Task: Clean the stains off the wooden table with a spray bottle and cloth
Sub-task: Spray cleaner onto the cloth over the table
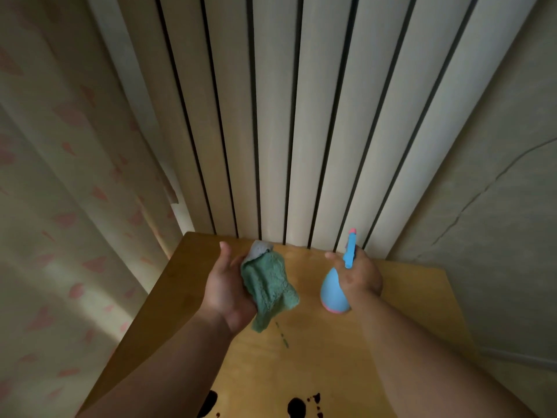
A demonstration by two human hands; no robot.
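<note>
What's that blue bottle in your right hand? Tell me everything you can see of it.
It is a light blue, teardrop-shaped plastic spray bottle with a pink band round its base and a blue spray head ending in a pink nozzle tip. It looks roughly upright, with the head towards the far wall. The right hand grips it round the neck. It is over the far part of the wooden table; whether its base touches the wood cannot be told.
</note>
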